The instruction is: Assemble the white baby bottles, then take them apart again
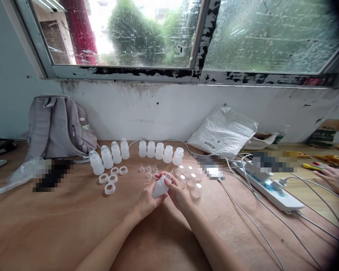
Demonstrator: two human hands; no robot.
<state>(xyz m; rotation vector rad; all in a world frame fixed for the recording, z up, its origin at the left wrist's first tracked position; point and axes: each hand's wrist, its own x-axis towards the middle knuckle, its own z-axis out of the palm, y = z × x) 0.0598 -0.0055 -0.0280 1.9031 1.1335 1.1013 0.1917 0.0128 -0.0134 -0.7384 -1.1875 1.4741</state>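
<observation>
My left hand (148, 201) and my right hand (177, 194) meet over the brown table (59, 226), both wrapped round one small translucent white bottle (159, 187) held tilted. The right fingers pinch at the bottle's top end. Just beyond the hands lie a few clear nipples (148, 170) and several clear caps (190, 180). Two rows of the same white bottles stand behind: one row at the left (109, 156), one in the middle (160, 151). White rings (110, 180) lie in front of the left row.
A grey backpack (58, 128) leans on the wall at the left, with a clear plastic bag (19, 173) beside it. A white bag (223, 131) lies at the back right. A white power strip (274, 190) with cables crosses the right side. Another person's hand (335, 180) rests at the far right.
</observation>
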